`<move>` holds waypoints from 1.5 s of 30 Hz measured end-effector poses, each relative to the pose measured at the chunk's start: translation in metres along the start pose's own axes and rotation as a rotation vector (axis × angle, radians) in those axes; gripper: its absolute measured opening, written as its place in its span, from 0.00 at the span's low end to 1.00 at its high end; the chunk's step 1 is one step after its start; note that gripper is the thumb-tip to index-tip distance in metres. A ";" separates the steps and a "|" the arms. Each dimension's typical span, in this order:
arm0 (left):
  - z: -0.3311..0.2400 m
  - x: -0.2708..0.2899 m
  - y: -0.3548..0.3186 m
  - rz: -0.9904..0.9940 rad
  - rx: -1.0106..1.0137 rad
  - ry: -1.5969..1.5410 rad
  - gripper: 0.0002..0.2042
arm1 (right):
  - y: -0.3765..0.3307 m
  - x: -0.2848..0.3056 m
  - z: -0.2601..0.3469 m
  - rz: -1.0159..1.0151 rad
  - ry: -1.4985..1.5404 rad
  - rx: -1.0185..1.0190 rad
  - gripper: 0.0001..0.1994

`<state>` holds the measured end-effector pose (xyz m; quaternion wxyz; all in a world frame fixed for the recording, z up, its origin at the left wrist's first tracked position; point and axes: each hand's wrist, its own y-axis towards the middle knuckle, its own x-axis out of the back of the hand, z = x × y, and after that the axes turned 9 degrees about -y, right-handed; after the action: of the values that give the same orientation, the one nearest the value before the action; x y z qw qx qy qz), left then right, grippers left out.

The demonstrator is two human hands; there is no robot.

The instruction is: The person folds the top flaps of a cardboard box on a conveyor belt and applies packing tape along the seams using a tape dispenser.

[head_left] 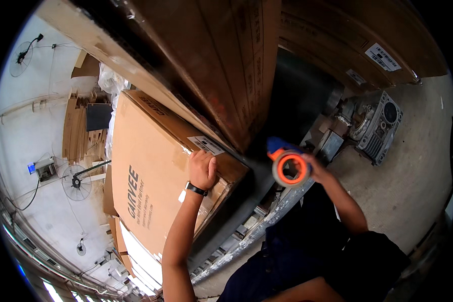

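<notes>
A large brown cardboard box (pixel 151 166) with dark print lies tilted on its side, left of centre. My left hand (pixel 203 171), with a watch on the wrist, presses on its edge beside a white label (pixel 206 144), the fingers bent against the cardboard. My right hand (pixel 311 168) grips a tape dispenser (pixel 291 168) with a blue body and an orange core, slightly blurred. The dispenser is held apart from the box, to its right. Part of my right hand's fingers is hidden behind the tape roll.
Another tall carton (pixel 226 60) stands against the box's far side. A further labelled carton (pixel 347 40) is at the upper right. Under them runs a dark conveyor belt (pixel 297 95) with a worn metal rail (pixel 254 239). A motor unit (pixel 380 128) stands at the right.
</notes>
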<state>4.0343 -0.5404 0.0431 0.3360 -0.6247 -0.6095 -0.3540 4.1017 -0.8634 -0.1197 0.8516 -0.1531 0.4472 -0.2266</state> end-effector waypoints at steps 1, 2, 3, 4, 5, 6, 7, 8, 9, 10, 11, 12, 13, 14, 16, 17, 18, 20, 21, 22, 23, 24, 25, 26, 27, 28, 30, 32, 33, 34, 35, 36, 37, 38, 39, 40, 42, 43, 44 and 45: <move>0.000 -0.002 0.007 0.004 -0.015 -0.028 0.13 | 0.018 -0.019 -0.004 0.006 -0.244 0.123 0.30; 0.004 -0.004 0.011 0.006 -0.019 -0.025 0.13 | 0.040 -0.039 -0.010 -0.012 -0.483 0.243 0.29; 0.007 -0.006 0.008 -0.003 -0.020 -0.016 0.13 | 0.043 -0.071 0.000 0.064 -0.477 0.388 0.30; 0.006 -0.006 0.007 -0.013 -0.021 -0.006 0.13 | 0.045 -0.069 -0.001 0.077 -0.408 0.351 0.30; 0.005 -0.004 0.007 -0.012 -0.012 -0.001 0.13 | 0.048 -0.067 -0.002 0.089 -0.338 0.313 0.31; 0.005 -0.003 0.007 -0.014 -0.009 0.000 0.13 | 0.044 -0.068 -0.005 0.104 -0.417 0.357 0.32; 0.002 -0.002 0.003 -0.013 0.001 -0.007 0.13 | 0.038 -0.069 0.007 0.111 -0.412 0.343 0.32; 0.005 0.000 0.006 -0.015 -0.010 -0.013 0.12 | 0.038 -0.066 0.025 0.167 -0.391 0.262 0.31; 0.002 -0.001 0.001 -0.013 0.000 -0.013 0.12 | 0.039 -0.065 0.032 0.223 -0.370 0.180 0.31; 0.003 -0.002 0.001 -0.011 0.005 -0.015 0.12 | 0.041 -0.065 0.033 0.197 -0.430 0.255 0.31; 0.003 -0.002 0.001 -0.010 0.009 -0.018 0.11 | 0.042 -0.064 0.036 0.202 -0.431 0.257 0.31; 0.006 -0.001 0.003 0.001 0.010 -0.021 0.11 | 0.042 -0.063 0.041 0.202 -0.392 0.200 0.31; 0.006 0.000 0.003 -0.002 0.014 -0.021 0.11 | 0.040 -0.063 0.045 0.202 -0.354 0.138 0.30; 0.006 0.000 0.004 0.004 0.006 -0.030 0.11 | 0.041 -0.064 0.044 0.203 -0.363 0.161 0.31; 0.007 0.000 0.003 0.003 -0.002 -0.037 0.11 | 0.042 -0.064 0.045 0.197 -0.390 0.149 0.30; 0.008 0.000 0.002 -0.003 -0.001 -0.038 0.11 | 0.043 -0.064 0.046 0.188 -0.414 0.140 0.30; 0.008 0.000 0.003 -0.008 -0.002 -0.040 0.11 | 0.045 -0.063 0.050 0.212 -0.418 0.124 0.30; 0.008 -0.002 0.003 -0.015 -0.009 -0.044 0.11 | 0.050 -0.065 0.053 0.221 -0.454 0.121 0.30; 0.008 -0.002 0.004 -0.020 -0.009 -0.048 0.11 | 0.052 -0.066 0.054 0.231 -0.483 0.121 0.31; 0.008 0.000 0.003 -0.017 -0.009 -0.038 0.11 | 0.053 -0.067 0.055 0.247 -0.511 0.119 0.31; 0.006 0.001 0.003 -0.014 -0.010 -0.028 0.11 | 0.050 -0.067 0.053 0.251 -0.514 0.114 0.31; 0.004 0.001 0.002 -0.017 -0.005 -0.029 0.11 | 0.042 -0.067 0.048 0.244 -0.511 0.123 0.32; 0.004 0.002 0.002 -0.008 -0.002 -0.032 0.10 | 0.037 -0.069 0.043 0.234 -0.506 0.137 0.32; 0.004 0.002 0.003 0.000 0.003 -0.034 0.10 | 0.033 -0.075 0.034 0.170 -0.513 0.191 0.33; 0.005 0.001 0.002 0.000 0.004 -0.031 0.10 | 0.032 -0.077 0.028 0.135 -0.542 0.181 0.33; 0.005 -0.001 0.002 -0.005 -0.002 -0.034 0.10 | 0.036 -0.075 0.027 0.142 -0.549 0.221 0.33; 0.006 -0.002 0.004 -0.006 -0.003 -0.029 0.10 | 0.051 -0.067 0.030 0.187 -0.514 0.238 0.32; 0.005 0.000 0.006 0.003 -0.001 -0.029 0.10 | 0.065 -0.069 0.055 0.249 -0.494 0.161 0.31; 0.004 0.001 0.007 0.009 -0.010 -0.023 0.11 | 0.061 -0.068 0.054 0.243 -0.518 0.194 0.32; 0.005 0.000 0.005 0.013 -0.001 -0.021 0.10 | 0.058 -0.073 0.045 0.191 -0.527 0.218 0.32; 0.006 -0.001 0.004 0.006 0.006 -0.024 0.10 | 0.046 -0.079 0.031 0.137 -0.536 0.234 0.32; 0.009 -0.003 0.005 0.011 0.004 -0.025 0.10 | 0.033 -0.081 0.021 0.073 -0.526 0.238 0.33; 0.008 -0.001 0.003 0.019 0.004 -0.019 0.10 | 0.017 -0.080 0.003 0.077 -0.466 0.231 0.34; 0.008 -0.002 0.005 0.011 -0.016 -0.008 0.10 | 0.001 -0.083 -0.021 0.061 -0.477 0.252 0.35; 0.009 -0.001 0.000 0.011 -0.009 -0.004 0.10 | -0.021 -0.094 -0.017 0.117 -0.562 0.203 0.37; 0.008 0.001 -0.002 0.018 0.006 -0.003 0.10 | -0.040 -0.093 -0.031 0.155 -0.614 0.195 0.37; 0.006 0.000 -0.001 0.019 0.033 -0.010 0.11 | -0.051 -0.092 -0.047 0.157 -0.615 0.191 0.35; 0.004 0.001 -0.003 0.024 0.041 -0.014 0.11 | -0.044 -0.096 -0.037 0.197 -0.586 0.172 0.34; 0.003 0.001 -0.001 0.027 0.037 -0.003 0.11 | -0.027 -0.097 -0.026 0.279 -0.726 0.051 0.30; 0.003 0.000 0.004 0.027 0.025 0.012 0.11 | -0.004 -0.102 -0.011 0.301 -0.812 0.052 0.30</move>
<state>4.0381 -0.5380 0.0421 0.3520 -0.6264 -0.6036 -0.3455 4.0413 -0.8141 -0.0537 0.9856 -0.1413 0.0873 -0.0326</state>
